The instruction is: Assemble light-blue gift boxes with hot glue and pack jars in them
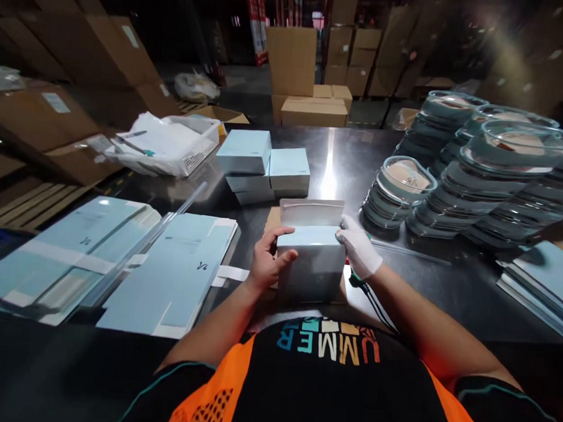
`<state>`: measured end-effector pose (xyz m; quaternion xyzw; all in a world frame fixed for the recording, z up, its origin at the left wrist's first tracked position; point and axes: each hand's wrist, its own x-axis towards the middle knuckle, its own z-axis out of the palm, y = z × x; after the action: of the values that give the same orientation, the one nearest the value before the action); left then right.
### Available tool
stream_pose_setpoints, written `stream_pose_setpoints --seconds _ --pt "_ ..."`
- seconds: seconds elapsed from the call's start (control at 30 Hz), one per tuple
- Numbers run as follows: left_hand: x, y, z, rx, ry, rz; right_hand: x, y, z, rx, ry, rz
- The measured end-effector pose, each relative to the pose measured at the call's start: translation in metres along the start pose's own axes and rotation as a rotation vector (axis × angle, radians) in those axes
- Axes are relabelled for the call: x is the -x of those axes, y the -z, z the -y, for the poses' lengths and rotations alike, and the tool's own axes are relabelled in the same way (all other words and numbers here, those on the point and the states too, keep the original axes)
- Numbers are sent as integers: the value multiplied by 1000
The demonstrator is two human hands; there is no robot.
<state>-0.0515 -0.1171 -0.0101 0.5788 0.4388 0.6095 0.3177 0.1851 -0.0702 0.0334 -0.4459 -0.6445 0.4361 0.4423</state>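
A pale blue carton [310, 262] stands on the dark metal table [353, 158] right in front of me, its top flap raised. My left hand [267, 260], bare, grips the carton's left side with the thumb on its front face. My right hand [358, 247], in a white glove, presses against the carton's upper right edge. A brown cardboard sheet [272, 218] lies under the carton.
Flat unfolded blue cartons [176, 275] lie in piles at the left and at the right edge [546, 278]. Finished blue boxes [260, 163] are stacked behind. Stacks of clear plastic lidded trays [488, 176] fill the right. A white basket of papers [172, 144] sits far left.
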Motion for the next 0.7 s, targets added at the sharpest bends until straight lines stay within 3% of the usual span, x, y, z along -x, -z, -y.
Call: stream_pose_setpoints --seconds 0.13,0.33,0.4,0.53,0.7 --pt "4 5 10 -57 -68 42 0 7 2 17 47 68" --pt "0 -2 19 100 -311 -123 18 30 -18 127 380 206" --pt "-6 3 16 87 -348 -38 27 29 -22 153 459 209" --pt "-15 17 5 -29 -349 236 37 23 -19 156 482 223" --pt "-16 19 -1 19 -412 246 39 18 -25 120 531 191"
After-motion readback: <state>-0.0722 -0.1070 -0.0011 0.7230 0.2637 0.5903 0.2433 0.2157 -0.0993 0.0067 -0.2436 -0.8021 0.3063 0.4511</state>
